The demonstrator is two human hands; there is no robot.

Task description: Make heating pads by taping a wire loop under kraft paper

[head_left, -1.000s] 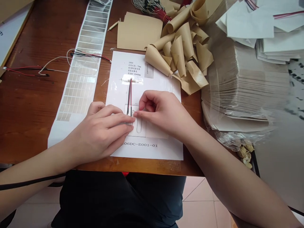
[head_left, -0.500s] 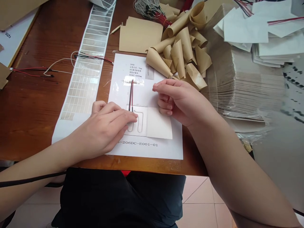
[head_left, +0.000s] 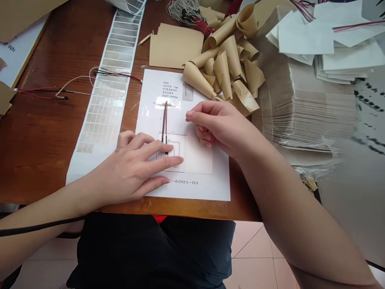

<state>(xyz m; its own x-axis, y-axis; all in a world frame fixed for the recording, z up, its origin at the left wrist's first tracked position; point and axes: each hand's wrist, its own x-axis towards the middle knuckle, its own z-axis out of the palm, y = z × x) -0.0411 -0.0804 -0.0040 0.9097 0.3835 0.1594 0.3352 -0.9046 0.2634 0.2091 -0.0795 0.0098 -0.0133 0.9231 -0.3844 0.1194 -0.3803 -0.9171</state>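
Observation:
My left hand (head_left: 132,164) lies with fingers spread over a printed white sheet (head_left: 210,188). Its fingertips touch a thin white square (head_left: 198,158) and the bent wire (head_left: 179,149) on it. A pair of red and black leads (head_left: 165,122) runs up from under those fingers to a white connector near the printed text, where a shiny clear patch lies. To the right, above the sheet, my right hand (head_left: 221,126) is closed with thumb and index finger pinched together. Whatever is between those fingertips, if anything, cannot be made out.
Curled brown papers (head_left: 224,72) are heaped behind my right hand, beside flat brown sheets (head_left: 176,46). Wrapped stacked sheets (head_left: 313,108) and white squares (head_left: 306,34) stand right. A label strip (head_left: 102,100) and loose wire leads (head_left: 39,88) lie left. Bundled wires (head_left: 188,14) sit behind.
My left hand's fingers have spread apart and flattened on the square. My right hand has shifted slightly left, still pinched. The square's right part now lies flatter.

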